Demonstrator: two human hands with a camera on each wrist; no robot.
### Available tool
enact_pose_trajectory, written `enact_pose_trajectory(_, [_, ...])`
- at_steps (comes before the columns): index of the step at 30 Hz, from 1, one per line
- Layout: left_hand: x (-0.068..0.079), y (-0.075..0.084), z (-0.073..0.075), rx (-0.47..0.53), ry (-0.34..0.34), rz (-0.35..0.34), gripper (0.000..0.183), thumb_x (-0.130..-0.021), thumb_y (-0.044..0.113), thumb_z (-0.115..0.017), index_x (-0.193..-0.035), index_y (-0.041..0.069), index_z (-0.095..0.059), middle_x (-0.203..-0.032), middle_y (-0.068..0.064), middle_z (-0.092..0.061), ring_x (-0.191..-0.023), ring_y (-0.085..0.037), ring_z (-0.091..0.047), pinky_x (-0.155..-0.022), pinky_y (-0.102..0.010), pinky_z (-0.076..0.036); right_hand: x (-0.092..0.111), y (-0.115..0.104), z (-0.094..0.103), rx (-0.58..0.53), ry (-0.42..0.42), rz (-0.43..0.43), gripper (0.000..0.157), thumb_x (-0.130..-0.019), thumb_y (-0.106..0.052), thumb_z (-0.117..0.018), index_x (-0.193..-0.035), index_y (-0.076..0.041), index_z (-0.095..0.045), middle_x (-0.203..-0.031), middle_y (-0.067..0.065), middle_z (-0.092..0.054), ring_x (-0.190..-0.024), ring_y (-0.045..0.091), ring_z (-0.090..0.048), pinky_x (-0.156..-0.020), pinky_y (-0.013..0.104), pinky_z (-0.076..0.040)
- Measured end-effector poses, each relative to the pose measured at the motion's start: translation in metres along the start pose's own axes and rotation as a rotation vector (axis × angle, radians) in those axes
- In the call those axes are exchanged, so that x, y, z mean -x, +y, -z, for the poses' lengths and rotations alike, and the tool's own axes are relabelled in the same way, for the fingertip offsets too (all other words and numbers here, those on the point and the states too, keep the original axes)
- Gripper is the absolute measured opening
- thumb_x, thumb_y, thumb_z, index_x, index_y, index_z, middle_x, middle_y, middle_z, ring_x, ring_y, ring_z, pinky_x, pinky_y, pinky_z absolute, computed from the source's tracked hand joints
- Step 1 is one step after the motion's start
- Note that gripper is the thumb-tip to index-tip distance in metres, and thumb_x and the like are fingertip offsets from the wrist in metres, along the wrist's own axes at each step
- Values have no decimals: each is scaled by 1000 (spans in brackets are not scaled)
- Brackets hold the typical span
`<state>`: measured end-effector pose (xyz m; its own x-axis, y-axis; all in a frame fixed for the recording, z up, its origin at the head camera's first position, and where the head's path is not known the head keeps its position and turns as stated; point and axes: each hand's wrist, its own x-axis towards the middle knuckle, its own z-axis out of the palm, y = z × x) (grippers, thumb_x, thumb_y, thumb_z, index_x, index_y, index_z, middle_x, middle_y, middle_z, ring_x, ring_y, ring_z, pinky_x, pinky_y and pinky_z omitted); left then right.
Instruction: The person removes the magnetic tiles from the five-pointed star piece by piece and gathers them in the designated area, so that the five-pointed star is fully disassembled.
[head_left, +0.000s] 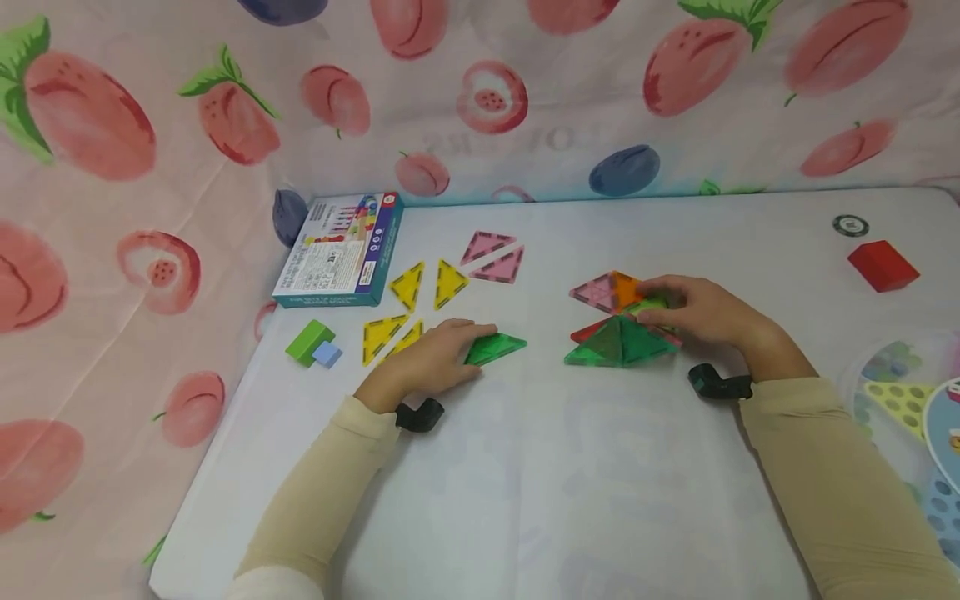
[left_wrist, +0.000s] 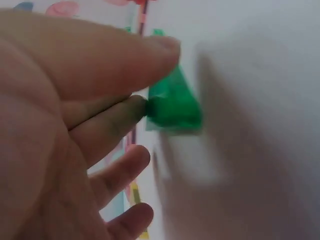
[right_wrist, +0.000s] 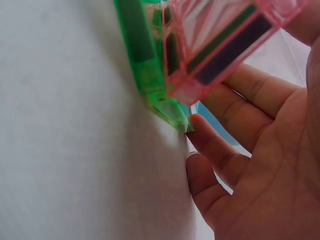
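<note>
My left hand (head_left: 435, 360) pinches a green triangular magnetic tile (head_left: 495, 347) between thumb and fingers, tilted just above the table; the same tile (left_wrist: 175, 102) is blurred in the left wrist view. To the right, my right hand (head_left: 701, 312) grips the right side of a cluster of joined magnetic tiles. The cluster has dark green triangles (head_left: 622, 343) in front, with a pink tile (head_left: 596, 293), an orange tile (head_left: 624, 290) and a light green tile (head_left: 648, 307) behind. A pink tile edge (right_wrist: 230, 47) and a green tile (right_wrist: 137, 47) show close up in the right wrist view.
Several yellow triangles (head_left: 450, 284) and two pink triangles (head_left: 501, 266) lie beyond my left hand. A box (head_left: 337, 250), a green block (head_left: 309, 342) and a blue block (head_left: 327, 354) are at left. At right are a red block (head_left: 883, 266), a round disc (head_left: 851, 225) and a clear container (head_left: 862, 367).
</note>
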<state>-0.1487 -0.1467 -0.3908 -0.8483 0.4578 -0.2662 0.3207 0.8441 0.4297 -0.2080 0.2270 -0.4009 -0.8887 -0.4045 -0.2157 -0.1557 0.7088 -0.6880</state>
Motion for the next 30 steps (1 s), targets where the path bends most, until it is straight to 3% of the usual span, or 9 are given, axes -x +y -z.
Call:
enact_pose_trajectory(3, [2, -7, -1, -10, -14, 21, 57, -86, 28, -59, -137, 32, -35, -132, 3, -40, -119, -15, -32, -94, -37, -34, -1, 0, 0, 12, 1, -2, 68, -76, -55, -60, -128, -12, -47, -134, 15, -38, -122, 35, -28, -94, 58, -22])
enact_pose_trajectory(14, [16, -21, 3, 4, 36, 86, 61, -81, 32, -65, -136, 33, -37, -129, 2, -42, -113, -17, -34, -89, -38, -37, 1, -3, -1, 25, -13, 5, 67, -79, -54, -58, -129, -11, -45, -134, 17, -36, -122, 38, -27, -93, 59, -21])
enact_pose_trajectory(17, [10, -20, 4, -20, 71, 91, 60, -82, 33, -64, -136, 30, -37, -128, -2, -43, -112, -20, -34, -88, -39, -36, 1, -2, 0, 20, -10, 5, 67, -79, -53, -58, -129, -11, -45, -134, 17, -36, -122, 37, -27, -93, 59, -21])
enact_pose_trajectory(23, [-8, -20, 10, -60, 110, 168, 57, -83, 33, -62, -135, 30, -39, -123, -2, -44, -104, -19, -36, -85, -38, -39, 2, -1, 1, 15, -10, 14, 67, -79, -52, -59, -129, -10, -46, -134, 17, -36, -123, 38, -26, -94, 59, -20])
enact_pose_trajectory(30, [-24, -22, 22, -56, 76, 226, 56, -84, 29, -62, -135, 31, -39, -126, -7, -42, -104, -25, -35, -86, -43, -38, 1, -1, 0, 6, -4, 12, 67, -78, -53, -59, -129, -11, -46, -135, 16, -36, -123, 37, -26, -95, 58, -19])
